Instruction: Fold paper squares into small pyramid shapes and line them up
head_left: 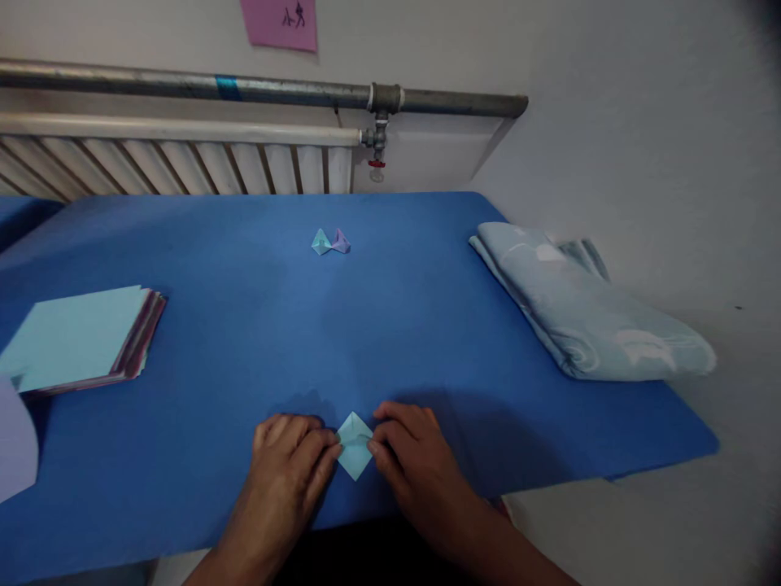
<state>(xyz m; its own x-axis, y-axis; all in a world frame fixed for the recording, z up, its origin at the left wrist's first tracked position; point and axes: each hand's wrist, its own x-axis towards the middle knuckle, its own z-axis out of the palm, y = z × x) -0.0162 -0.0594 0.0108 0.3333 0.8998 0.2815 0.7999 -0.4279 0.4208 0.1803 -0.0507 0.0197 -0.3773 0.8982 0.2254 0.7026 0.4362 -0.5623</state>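
Note:
A small light-green folded paper [355, 446], diamond-shaped with crease lines, lies near the front edge of the blue table [244, 325]. My left hand [290, 460] pinches its left corner between thumb and fingers. On the opposite side, my right hand [418, 456] holds the right corner the same way. Farther back on the table sit two small folded paper pieces side by side, one green [320, 242] and one purple [341, 241].
A stack of coloured paper sheets [82, 335] lies at the left, with a pale lilac sheet [15, 443] in front of it. At the right is a folded light-blue cloth [586, 309]. Behind the table are a radiator [201, 167] and a metal pipe [152, 82].

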